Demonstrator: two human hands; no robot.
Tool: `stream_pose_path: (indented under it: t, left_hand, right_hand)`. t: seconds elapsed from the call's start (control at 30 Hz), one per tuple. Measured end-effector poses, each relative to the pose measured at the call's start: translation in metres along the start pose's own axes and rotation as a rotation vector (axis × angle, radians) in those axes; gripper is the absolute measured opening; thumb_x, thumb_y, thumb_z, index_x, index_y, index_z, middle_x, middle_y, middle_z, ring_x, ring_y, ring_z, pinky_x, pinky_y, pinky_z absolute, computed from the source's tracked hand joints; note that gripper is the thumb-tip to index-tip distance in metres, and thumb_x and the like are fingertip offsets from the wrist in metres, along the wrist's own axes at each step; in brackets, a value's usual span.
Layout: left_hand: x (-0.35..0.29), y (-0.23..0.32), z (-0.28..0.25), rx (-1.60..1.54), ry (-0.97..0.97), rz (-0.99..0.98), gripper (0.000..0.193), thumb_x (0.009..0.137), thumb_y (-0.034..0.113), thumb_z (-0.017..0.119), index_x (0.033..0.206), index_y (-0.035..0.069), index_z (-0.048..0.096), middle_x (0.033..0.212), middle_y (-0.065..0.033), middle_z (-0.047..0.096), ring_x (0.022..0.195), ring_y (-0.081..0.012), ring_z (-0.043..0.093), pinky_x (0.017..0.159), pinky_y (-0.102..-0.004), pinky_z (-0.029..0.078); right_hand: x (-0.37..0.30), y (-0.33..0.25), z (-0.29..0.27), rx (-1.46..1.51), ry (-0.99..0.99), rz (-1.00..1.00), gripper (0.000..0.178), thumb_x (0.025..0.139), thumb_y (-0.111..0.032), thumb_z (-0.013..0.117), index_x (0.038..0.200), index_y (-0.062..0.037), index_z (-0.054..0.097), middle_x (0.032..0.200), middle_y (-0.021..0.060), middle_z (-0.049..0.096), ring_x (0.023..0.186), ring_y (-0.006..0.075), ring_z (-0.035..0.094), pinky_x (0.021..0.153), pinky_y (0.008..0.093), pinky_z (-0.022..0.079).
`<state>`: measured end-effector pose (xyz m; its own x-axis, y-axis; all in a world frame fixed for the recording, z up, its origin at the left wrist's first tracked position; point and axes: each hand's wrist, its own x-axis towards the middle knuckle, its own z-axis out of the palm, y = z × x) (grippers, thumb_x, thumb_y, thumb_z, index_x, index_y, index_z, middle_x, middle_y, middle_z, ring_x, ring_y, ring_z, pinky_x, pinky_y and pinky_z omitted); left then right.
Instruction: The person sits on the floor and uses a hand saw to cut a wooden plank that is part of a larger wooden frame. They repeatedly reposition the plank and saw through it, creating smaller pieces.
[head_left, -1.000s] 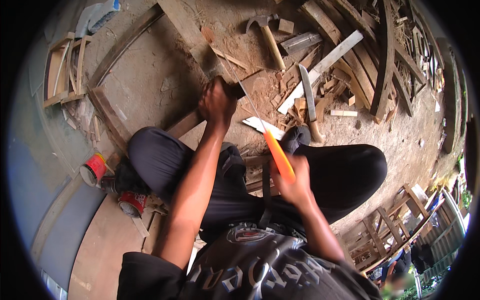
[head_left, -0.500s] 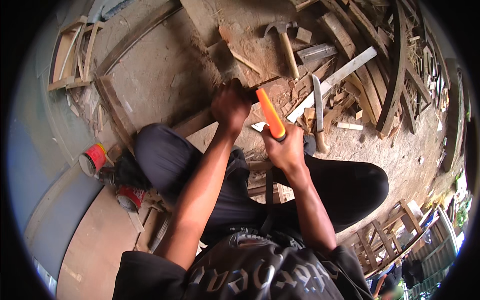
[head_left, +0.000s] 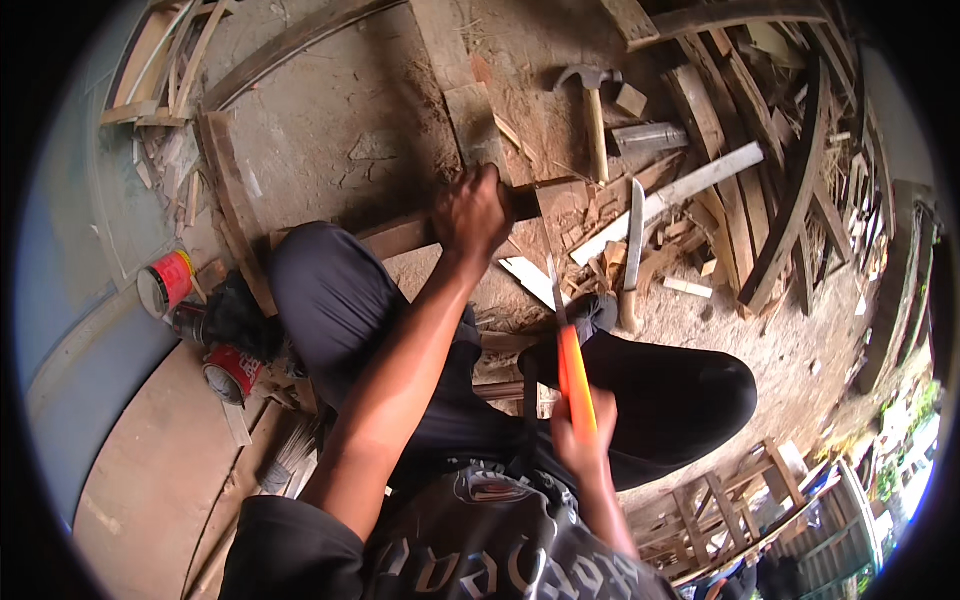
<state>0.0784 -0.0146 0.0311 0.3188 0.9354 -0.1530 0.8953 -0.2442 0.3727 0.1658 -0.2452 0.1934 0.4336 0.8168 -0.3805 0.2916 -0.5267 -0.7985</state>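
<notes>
Far to the left of the left hand, two red cans are seen on the floor, one above the other, with a dark bundle between them; a flat board lies below them. A narrow wooden plank is laid upright in the picture, just left of the person's bent knee.

The left hand is clenched over a brown wooden piece, which runs from beside the knee up to the right under the fist. The part of the piece under the fingers is hidden by the hand. Above the hand a flat wooden board is laid on the dusty floor.

Below and to the right of the left hand, the right hand is closed around an orange handle, held near the person's lap. A thin metal blade rises from the handle toward the wooden piece; whether its tip touches wood cannot be told. A pale offcut lies just left of the blade.

Up and to the right of the left hand, a claw hammer is laid on the floor, head uppermost. Right of it a long pale slat is crossed by a large knife with a wooden grip. Wood chips and scraps are scattered around these. Further right, curved wooden ribs are stacked well apart from both hands.
</notes>
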Motion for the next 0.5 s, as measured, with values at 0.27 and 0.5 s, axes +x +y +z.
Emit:
stream_pose_path:
  t: [0.27,0.5]
  left_hand:
    - [0.008,0.012,0.004,-0.081,0.024,0.026,0.011,0.086,0.019,0.057,0.087,0.008,0.060,0.089,-0.0150,0.069,0.094,-0.0363,0.067,0.080,-0.0485,0.053]
    - [0.000,0.002,0.005,-0.090,0.184,0.089,0.012,0.085,0.017,0.059,0.088,0.007,0.064,0.090,-0.0146,0.070,0.086,-0.0331,0.069,0.072,-0.0443,0.054]
  right_hand:
    - [0.112,-0.007,0.029,0.093,0.008,0.171,0.017,0.080,-0.009,0.065,0.070,0.0028,0.059,0.053,0.0166,0.052,0.044,0.0188,0.049,0.047,0.0359,0.042]
    - [-0.085,0.007,-0.037,-0.068,-0.098,0.053,0.005,0.067,-0.008,0.065,0.066,-0.0072,0.061,0.056,0.0109,0.054,0.046,0.0276,0.058,0.049,0.0340,0.047]
